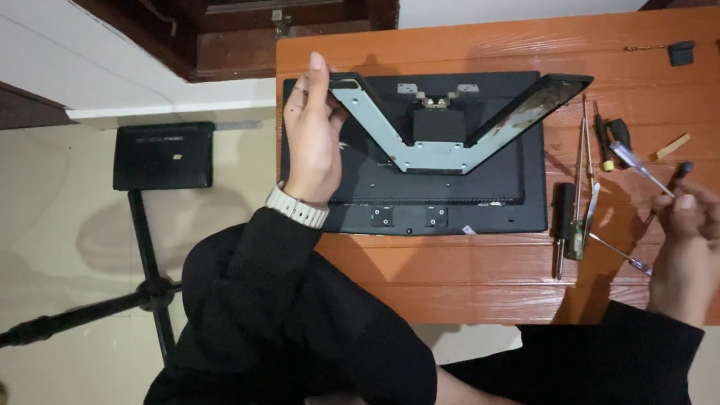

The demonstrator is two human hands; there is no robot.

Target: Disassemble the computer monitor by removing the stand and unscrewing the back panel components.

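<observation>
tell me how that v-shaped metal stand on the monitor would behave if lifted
The stand looks like stiff sheet metal, so it probably won't flex. Its two long arms spread wide, so it may swing or tip if gripped by one arm, as the left hand does. Its edges look thin, possibly sharp.

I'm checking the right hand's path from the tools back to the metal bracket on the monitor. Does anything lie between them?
Yes. Between the right hand, which holds a screwdriver, and the V-shaped metal bracket on the monitor, a row of loose tools lies on the orange table. They lie flat, so only a low sweep would meet them.
</observation>
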